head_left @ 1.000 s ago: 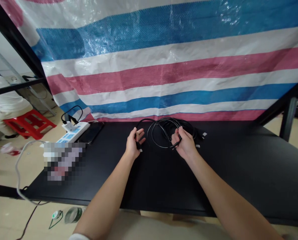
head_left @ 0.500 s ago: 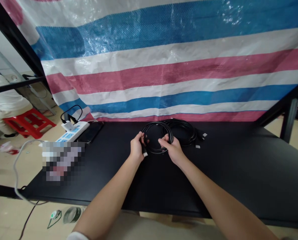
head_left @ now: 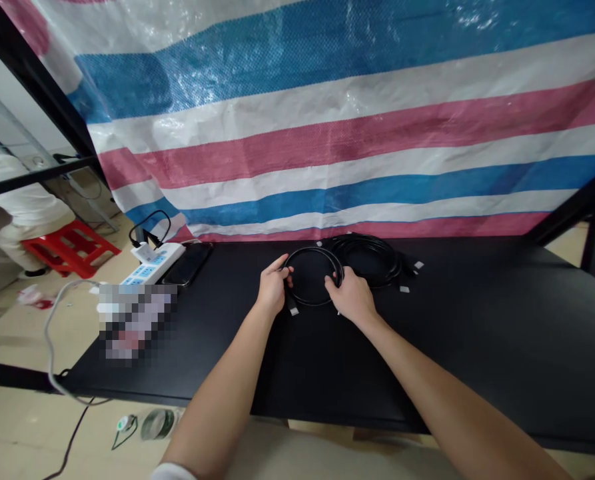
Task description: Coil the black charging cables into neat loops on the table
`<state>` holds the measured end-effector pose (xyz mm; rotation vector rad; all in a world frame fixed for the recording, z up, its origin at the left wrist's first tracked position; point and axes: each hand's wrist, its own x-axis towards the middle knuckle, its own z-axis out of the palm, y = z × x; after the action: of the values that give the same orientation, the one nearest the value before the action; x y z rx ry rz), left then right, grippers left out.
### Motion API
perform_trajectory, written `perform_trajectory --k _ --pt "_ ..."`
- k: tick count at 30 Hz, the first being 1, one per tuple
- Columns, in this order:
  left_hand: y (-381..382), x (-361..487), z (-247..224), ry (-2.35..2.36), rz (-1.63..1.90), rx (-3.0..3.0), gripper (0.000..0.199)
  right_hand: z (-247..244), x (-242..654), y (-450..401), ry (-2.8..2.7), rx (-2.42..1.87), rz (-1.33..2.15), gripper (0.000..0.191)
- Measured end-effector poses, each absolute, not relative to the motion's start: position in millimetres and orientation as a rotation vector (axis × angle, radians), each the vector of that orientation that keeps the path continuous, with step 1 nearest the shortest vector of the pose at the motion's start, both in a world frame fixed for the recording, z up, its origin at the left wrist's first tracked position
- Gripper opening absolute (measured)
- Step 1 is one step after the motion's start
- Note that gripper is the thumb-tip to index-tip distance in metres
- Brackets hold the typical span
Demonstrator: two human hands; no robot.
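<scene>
Between my hands is a coiled black cable (head_left: 311, 305), its loop lying roughly round. My left hand (head_left: 273, 285) grips the left side of the loop, and a cable connector (head_left: 294, 310) with a pale end pokes out below its fingers. The right side of the loop is in my right hand (head_left: 353, 293), fingers closed around it. Just behind and to the right, touching or close to the held loop, lies more coiled black cable (head_left: 377, 241) with connectors bearing small white tips (head_left: 418, 265).
On the black table (head_left: 457, 333), a white power strip (head_left: 154, 263) with plugs and a dark phone (head_left: 190, 263) lie at the left. A striped tarp (head_left: 327, 140) hangs behind. A person (head_left: 32, 207) sits on a red stool (head_left: 74, 247) beyond the table's left side.
My right hand has turned and shifted slightly right along the loop, its thumb now lower. My left index finger has straightened upward. The view has swung a little.
</scene>
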<state>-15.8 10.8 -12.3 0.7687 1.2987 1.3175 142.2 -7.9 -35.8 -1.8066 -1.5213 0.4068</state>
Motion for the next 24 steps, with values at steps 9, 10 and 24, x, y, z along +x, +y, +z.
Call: perform_trajectory --k 9,10,24 --pt "7 -21 -4 2.062 0.953 1.531 0.057 -49 140 -11 -1.88 -1.507 0.181 0.046" --pt "6 -21 -3 2.102 0.912 1.56 0.057 -50 140 -12 -1.933 -1.494 0.182 0.048" --pt "2 -34 -2 1.13 0.62 2.276 0.005 -47 144 -9 -2.049 -1.346 0.12 0.024"
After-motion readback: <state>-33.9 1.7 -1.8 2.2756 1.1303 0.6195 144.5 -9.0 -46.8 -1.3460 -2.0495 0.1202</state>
